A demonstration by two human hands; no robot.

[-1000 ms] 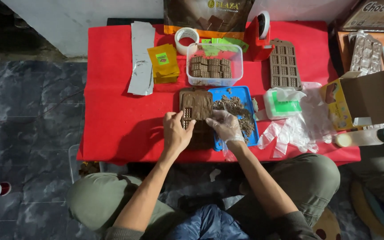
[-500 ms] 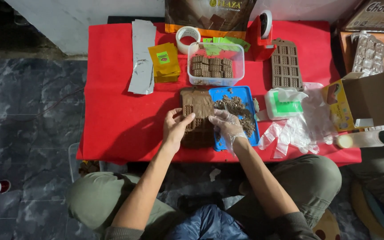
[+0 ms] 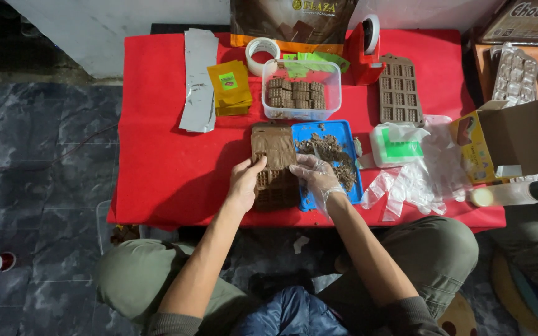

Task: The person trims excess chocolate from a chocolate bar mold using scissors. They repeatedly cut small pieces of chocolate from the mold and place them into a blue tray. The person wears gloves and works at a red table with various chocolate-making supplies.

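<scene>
a low table under a red cloth stands on a dark marbled tile floor by a white wall. the bare left hand grips the brown chocolate mould at table centre; the gloved right hand pinches its right edge. a blue tray of crumbs lies touching at 3 o'clock, a clear tub of bars at 12.

Counted on and around the red table

Two brown chocolate moulds are seen, one blue tray, one clear tub, one tape roll, one open carton, one bottle, and two hands, one bare, one gloved.
</scene>
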